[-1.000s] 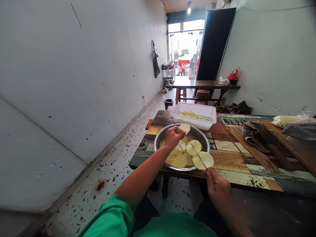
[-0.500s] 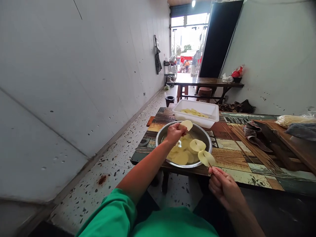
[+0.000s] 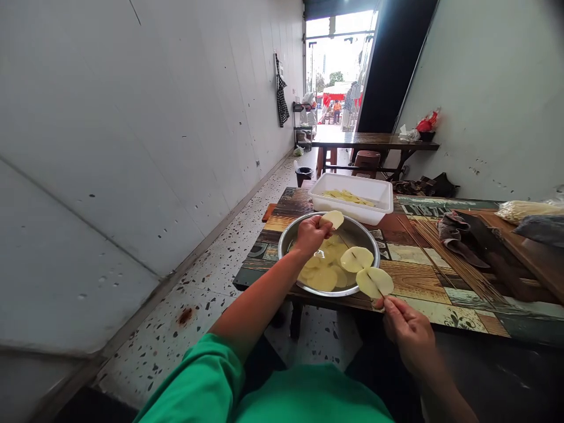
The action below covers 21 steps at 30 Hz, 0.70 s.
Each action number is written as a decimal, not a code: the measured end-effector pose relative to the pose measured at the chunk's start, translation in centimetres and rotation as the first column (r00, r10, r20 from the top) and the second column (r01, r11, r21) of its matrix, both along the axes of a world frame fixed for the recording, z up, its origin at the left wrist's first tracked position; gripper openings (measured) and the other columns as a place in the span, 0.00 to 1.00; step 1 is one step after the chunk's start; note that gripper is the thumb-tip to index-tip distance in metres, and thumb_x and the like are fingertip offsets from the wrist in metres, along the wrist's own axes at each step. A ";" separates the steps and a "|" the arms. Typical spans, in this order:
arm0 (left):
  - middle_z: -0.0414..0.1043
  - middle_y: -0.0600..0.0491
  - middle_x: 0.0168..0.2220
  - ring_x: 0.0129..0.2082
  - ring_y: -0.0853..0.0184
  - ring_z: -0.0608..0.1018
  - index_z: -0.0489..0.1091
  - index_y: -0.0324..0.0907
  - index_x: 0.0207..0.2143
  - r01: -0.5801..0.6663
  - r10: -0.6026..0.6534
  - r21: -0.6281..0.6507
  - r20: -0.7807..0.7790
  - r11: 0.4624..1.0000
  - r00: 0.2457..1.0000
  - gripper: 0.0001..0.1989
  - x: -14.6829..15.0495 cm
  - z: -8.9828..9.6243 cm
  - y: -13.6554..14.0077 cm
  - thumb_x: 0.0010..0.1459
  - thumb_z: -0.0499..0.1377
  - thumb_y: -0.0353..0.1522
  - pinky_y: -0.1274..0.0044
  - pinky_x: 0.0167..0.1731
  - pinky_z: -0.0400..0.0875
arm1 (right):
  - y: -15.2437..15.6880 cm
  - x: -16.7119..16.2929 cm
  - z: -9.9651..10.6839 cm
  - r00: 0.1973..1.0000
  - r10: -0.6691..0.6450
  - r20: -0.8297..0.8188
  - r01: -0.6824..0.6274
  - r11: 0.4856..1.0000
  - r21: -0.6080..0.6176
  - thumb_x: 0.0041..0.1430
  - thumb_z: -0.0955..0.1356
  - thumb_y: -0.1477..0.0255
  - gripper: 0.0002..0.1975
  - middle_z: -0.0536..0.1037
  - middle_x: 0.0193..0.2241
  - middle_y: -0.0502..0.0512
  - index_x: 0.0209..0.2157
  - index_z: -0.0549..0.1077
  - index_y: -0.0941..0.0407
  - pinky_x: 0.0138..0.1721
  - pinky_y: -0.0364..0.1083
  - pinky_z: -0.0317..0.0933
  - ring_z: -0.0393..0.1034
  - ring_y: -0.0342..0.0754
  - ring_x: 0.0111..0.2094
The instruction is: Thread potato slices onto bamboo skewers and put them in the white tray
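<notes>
Above the metal basin (image 3: pixel 288 258), my left hand (image 3: pixel 312 234) pinches a pale potato slice (image 3: pixel 333 219) between thumb and fingers. My right hand (image 3: pixel 409 323) is closed around the lower end of a thin wooden skewer (image 3: pixel 382 295), just off the table's front edge. Two potato slices are threaded on it: a lower slice (image 3: pixel 374 282) near my right fingers and an upper slice (image 3: pixel 356 259) over the basin's right side. The skewer points up and left toward the slice in my left hand; whether its tip touches that slice is unclear. Loose potato slices (image 3: pixel 324 278) lie in water in the basin.
A white plastic tub (image 3: pixel 379 211) with more slices stands behind the basin. Several skewers (image 3: pixel 458 264) lie on the patchwork table (image 3: pixel 409 279), beside a crumpled cloth (image 3: pixel 456 235) and a wooden board (image 3: pixel 520 241). Another table (image 3: pixel 365 140) and a bin (image 3: pixel 304 174) are farther back.
My right hand has shifted slightly right with the skewer, and the lower slice has turned to show more of its face. My left hand still holds its slice over the basin.
</notes>
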<state>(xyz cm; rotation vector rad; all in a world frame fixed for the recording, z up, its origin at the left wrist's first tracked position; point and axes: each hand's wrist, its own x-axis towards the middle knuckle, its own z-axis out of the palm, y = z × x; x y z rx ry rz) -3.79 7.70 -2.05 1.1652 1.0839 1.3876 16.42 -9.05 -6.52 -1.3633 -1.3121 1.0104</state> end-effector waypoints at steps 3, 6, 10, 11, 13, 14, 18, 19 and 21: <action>0.73 0.54 0.22 0.19 0.76 0.71 0.70 0.37 0.28 0.058 -0.047 -0.080 0.128 0.995 0.991 0.02 0.0 0.6 -0.1 0.51 0.61 0.27 0.82 0.23 0.66 | 0.4 0.6 0.0 0.928 0.048 -0.370 -0.123 0.975 -0.184 0.50 0.70 0.51 0.21 0.45 0.13 0.38 0.27 0.71 0.56 0.14 0.39 0.37 0.39 0.37 0.14; 0.74 0.52 0.24 0.19 0.76 0.71 0.70 0.35 0.30 0.154 -0.110 -0.172 0.242 0.973 0.964 0.02 -0.3 1.0 -0.1 0.53 0.61 0.26 0.82 0.23 0.66 | 0.7 1.3 -0.4 0.858 0.091 -0.506 -0.231 0.948 -0.221 0.50 0.72 0.54 0.20 0.45 0.14 0.37 0.28 0.71 0.57 0.15 0.39 0.36 0.36 0.35 0.15; 0.73 0.50 0.24 0.19 0.75 0.71 0.69 0.35 0.33 0.252 -0.129 -0.298 0.377 0.921 0.917 0.03 -0.8 1.6 -0.1 0.56 0.59 0.28 0.82 0.22 0.66 | 1.2 2.5 -1.1 0.833 0.148 -0.533 -0.308 0.925 -0.224 0.53 0.72 0.56 0.18 0.45 0.14 0.37 0.29 0.72 0.58 0.16 0.38 0.35 0.36 0.35 0.15; 0.72 0.51 0.24 0.19 0.75 0.70 0.69 0.35 0.33 0.258 -0.123 -0.315 0.391 0.913 0.912 0.04 -0.8 1.7 -0.1 0.57 0.58 0.29 0.82 0.21 0.65 | 1.4 2.8 -1.2 0.835 0.152 -0.528 -0.310 0.924 -0.224 0.53 0.72 0.56 0.19 0.46 0.14 0.37 0.29 0.71 0.58 0.16 0.38 0.35 0.36 0.35 0.15; 0.72 0.50 0.24 0.19 0.74 0.70 0.69 0.35 0.33 0.290 -0.135 -0.347 0.408 0.892 0.903 0.06 -1.0 1.8 -0.1 0.60 0.56 0.30 0.82 0.20 0.64 | 1.6 3.3 -1.6 0.846 0.145 -0.513 -0.293 0.930 -0.221 0.52 0.72 0.55 0.19 0.46 0.14 0.37 0.29 0.71 0.58 0.16 0.39 0.34 0.36 0.35 0.15; 0.71 0.49 0.24 0.19 0.74 0.70 0.69 0.35 0.32 0.320 -0.153 -0.365 0.418 0.874 0.895 0.06 -1.0 1.8 -0.1 0.60 0.56 0.30 0.82 0.21 0.64 | 1.7 3.5 -1.8 0.854 0.135 -0.503 -0.276 0.936 -0.217 0.52 0.72 0.55 0.19 0.47 0.14 0.37 0.29 0.70 0.58 0.16 0.39 0.34 0.36 0.35 0.15; 0.72 0.47 0.25 0.22 0.73 0.72 0.70 0.34 0.32 0.416 -0.248 -0.354 0.431 0.838 0.867 0.05 -1.2 1.4 0.1 0.59 0.58 0.29 0.81 0.23 0.67 | 1.8 4.3 -2.7 0.888 0.126 -0.443 -0.236 0.950 -0.204 0.53 0.72 0.55 0.19 0.48 0.14 0.38 0.27 0.68 0.57 0.17 0.41 0.34 0.38 0.36 0.16; 0.72 0.47 0.26 0.22 0.73 0.72 0.70 0.34 0.32 0.420 -0.260 -0.334 0.429 0.844 0.865 0.04 -1.2 1.4 0.1 0.58 0.59 0.28 0.81 0.23 0.67 | 1.7 4.4 -2.9 0.896 0.127 -0.425 -0.230 0.953 -0.199 0.53 0.71 0.55 0.19 0.49 0.15 0.39 0.27 0.68 0.57 0.18 0.41 0.34 0.39 0.36 0.16; 0.72 0.49 0.26 0.22 0.74 0.72 0.70 0.34 0.33 0.426 -0.278 -0.309 0.424 0.850 0.862 0.03 -1.1 1.3 0.1 0.57 0.60 0.27 0.82 0.23 0.67 | 1.6 4.5 -3.1 0.910 0.123 -0.395 -0.213 0.958 -0.192 0.53 0.72 0.55 0.19 0.50 0.15 0.40 0.27 0.67 0.57 0.19 0.41 0.34 0.40 0.36 0.16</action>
